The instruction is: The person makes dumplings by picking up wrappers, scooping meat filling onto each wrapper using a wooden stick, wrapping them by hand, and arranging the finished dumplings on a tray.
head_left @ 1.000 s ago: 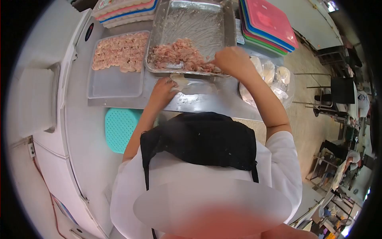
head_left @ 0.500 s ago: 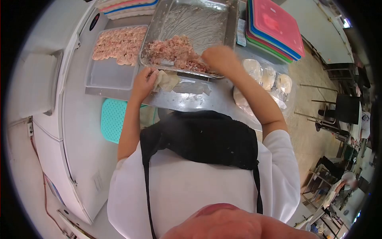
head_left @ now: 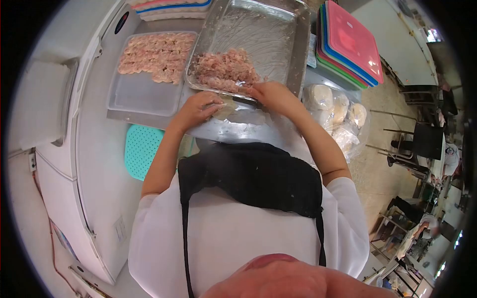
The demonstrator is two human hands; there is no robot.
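My left hand (head_left: 202, 108) is just in front of the metal tray, its fingers curled onto the edge of a thin, pale yellow wrapper (head_left: 226, 107). My right hand (head_left: 274, 96) is at the tray's near rim with fingers closed beside the minced meat; whatever they hold is hidden. The raw pink meat (head_left: 226, 69) is heaped in the near left part of the deep metal tray (head_left: 297, 59). A small shiny patch shows in the heap near my right fingertips. Left of the tray, rows of small meat-filled pieces (head_left: 156, 53) fill the far part of a translucent plastic tray (head_left: 144, 94).
Colored lids (head_left: 353, 42) are stacked at the right. Below them lie plastic-bagged round pale stacks (head_left: 340, 109). Stacked containers (head_left: 171, 9) stand at the back left, beside a white fridge (head_left: 99, 164). A turquoise perforated basket (head_left: 141, 151) sits below the table edge. Other people are far right.
My right hand has come down from over the meat to the tray's near rim. My left hand has shifted right, its fingers now over the wrapper. The view has shifted slightly.
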